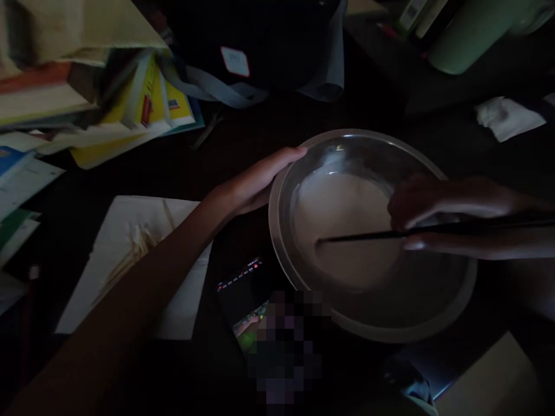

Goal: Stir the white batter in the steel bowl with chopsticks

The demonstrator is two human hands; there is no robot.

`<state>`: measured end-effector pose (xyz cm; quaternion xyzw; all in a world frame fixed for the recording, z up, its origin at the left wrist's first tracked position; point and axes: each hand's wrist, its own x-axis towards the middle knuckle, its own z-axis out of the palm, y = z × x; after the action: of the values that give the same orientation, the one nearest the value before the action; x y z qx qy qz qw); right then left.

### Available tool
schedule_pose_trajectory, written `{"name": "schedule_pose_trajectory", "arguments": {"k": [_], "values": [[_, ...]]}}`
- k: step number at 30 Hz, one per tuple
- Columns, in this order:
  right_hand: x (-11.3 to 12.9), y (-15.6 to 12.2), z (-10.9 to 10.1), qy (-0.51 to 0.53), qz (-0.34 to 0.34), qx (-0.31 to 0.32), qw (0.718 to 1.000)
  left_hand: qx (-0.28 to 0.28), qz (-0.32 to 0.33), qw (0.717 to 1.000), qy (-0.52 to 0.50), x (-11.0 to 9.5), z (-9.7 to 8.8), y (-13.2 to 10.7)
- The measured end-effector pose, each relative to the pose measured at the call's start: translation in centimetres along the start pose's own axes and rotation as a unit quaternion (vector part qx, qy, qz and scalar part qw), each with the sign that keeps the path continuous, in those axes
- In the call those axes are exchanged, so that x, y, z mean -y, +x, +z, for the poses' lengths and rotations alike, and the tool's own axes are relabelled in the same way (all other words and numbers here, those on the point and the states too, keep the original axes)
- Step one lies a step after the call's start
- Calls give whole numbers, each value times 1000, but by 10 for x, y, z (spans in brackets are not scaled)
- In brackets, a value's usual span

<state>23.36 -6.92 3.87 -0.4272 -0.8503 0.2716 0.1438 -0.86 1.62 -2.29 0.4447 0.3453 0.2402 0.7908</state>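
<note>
Head view: you are working over a wide metal bowl [394,334] on a dark surface, and dim light is making fine texture hard to read
Pale mixture: it [342,202] is pooling across the bowl's floor, with a little residue clinging to the bowl's far wall
Left hand: your left hand [260,176] is bracing the bowl's far-left rim, thumb laid along the edge; the fingers are going out of sight against the bowl's outside, so I cannot tell how far they are curling
Right hand: your right hand [427,202] is hanging over the bowl's right half, curled closed around a dark stick [364,236], perhaps one of a pair
Stick tip: it is meeting the mixture left of the bowl's middle; blur is hiding whether it is touching metal
Stirring: you seem to be stirring, so favour slow, full circles, and include the wall where residue is clinging
Steadying: press the rim evenly as the stick is pushing, or the bowl could be sliding or tipping
Phone: a lit phone [238,309] is lying just beside the bowl's near-left side, so small strokes there should be sparing it splashes
Paper sheet: it [182,315] is lying left of the bowl, bearing thin sticks [139,248], partly under your forearm
</note>
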Motion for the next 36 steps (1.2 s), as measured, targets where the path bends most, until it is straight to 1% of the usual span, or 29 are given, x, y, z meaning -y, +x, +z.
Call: {"name": "schedule_pose_trajectory", "arguments": {"k": [2,4,5,6,8,10,12,13,14,17,19,20,21,23,25,27,28,29,31,32,34,36], "values": [[-3,-1,-6,-31,12,-19,999,-24,-13,1000,13,1,-1,1],[-9,-7,-16,-87,56,-64,993,-33,-20,999,14,2,-3,2],[-12,-12,-22,-105,74,-70,989,-34,-19,999,13,2,-4,2],[-14,-16,-28,-108,79,-58,989,-35,-19,999,11,2,-4,2],[-16,-23,-40,-72,57,1,996,-41,-16,999,9,2,-4,3],[-13,-24,-43,-17,-3,75,997,-51,-18,999,9,2,-4,3],[-9,-19,-35,16,-66,116,991,-58,-18,998,8,2,-2,2],[-6,-14,-28,22,-80,111,990,-56,-18,998,6,2,-2,2],[-5,-10,-21,23,-78,97,992,-53,-16,998,3,2,-2,2],[-4,0,-4,-2,-24,6,1000,-49,-2,999,2,3,-2,2],[-7,-2,-6,-30,18,-55,998,-48,9,999,6,3,-3,3],[-9,-5,-11,-44,33,-73,996,-44,10,999,7,3,-4,3],[-12,-9,-19,-57,45,-77,994,-37,8,999,7,3,-4,3],[-17,-19,-39,-65,50,-57,995,-17,0,1000,3,2,-5,3],[-22,-26,-55,-39,24,17,999,3,0,1000,-4,2,-5,3],[-25,-28,-59,-1,-10,103,995,15,8,1000,-8,1,-4,3],[-24,-26,-55,14,-32,131,991,14,12,1000,-7,1,-4,3],[-21,-23,-48,26,-53,146,988,8,15,1000,-5,1,-3,3],[-12,-13,-28,39,-89,122,988,-7,16,1000,-2,1,-3,3],[-7,-7,-17,44,-83,106,990,-13,14,1000,-2,1,-4,3],[2,3,0,14,-40,48,998,-15,8,1000,-4,1,-5,4],[5,5,4,-32,20,-24,999,-11,6,1000,-13,2,-5,4]]}}
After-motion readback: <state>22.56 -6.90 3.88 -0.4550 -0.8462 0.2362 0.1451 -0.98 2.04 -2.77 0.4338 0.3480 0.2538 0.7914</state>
